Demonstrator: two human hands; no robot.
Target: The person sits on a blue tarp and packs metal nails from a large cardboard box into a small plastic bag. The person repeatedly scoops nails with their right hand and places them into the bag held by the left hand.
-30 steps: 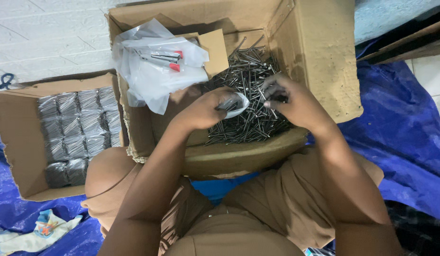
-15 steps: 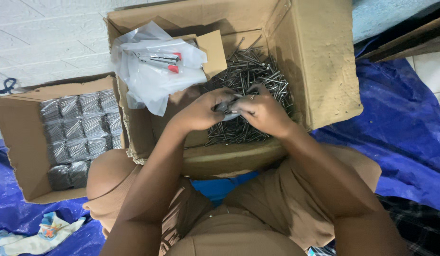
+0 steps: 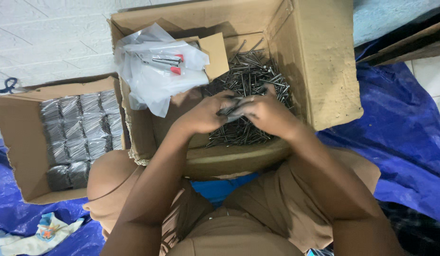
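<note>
A seated person bends over a large cardboard box [image 3: 319, 71] of loose nails [image 3: 251, 78], both hands working together above the heap. The left hand [image 3: 206, 114] and the right hand [image 3: 267, 114] meet at the middle of the box, fingers curled shut around a small bundle [image 3: 233, 109] of dark grey nails pressed between them. The bundle is thin and glints a little, and whether a wrap covers it cannot be told. Beneath the hands the nails lie in a tangled, steel-grey pile, long and slim, pointing every way and filling the right part of the box floor.

Clear plastic bags [image 3: 153, 71] rest crumpled on the box's inner flap at upper left, with a red-tipped tool lying on them. To the left a smaller box [image 3: 21, 142] holds finished packs [image 3: 80, 132] of nails in neat rows, silver-grey and wrapped. A blue tarp [image 3: 400, 137] covers the floor at right.

Compared with a second ago, the hands have closed in: then the right hand was out over the pile at the right of the box, apart from the left, and a pale scrap showed between them. Half a second ago they had already joined, and they stay clasped now. Both boxes and the bags have not moved.
</note>
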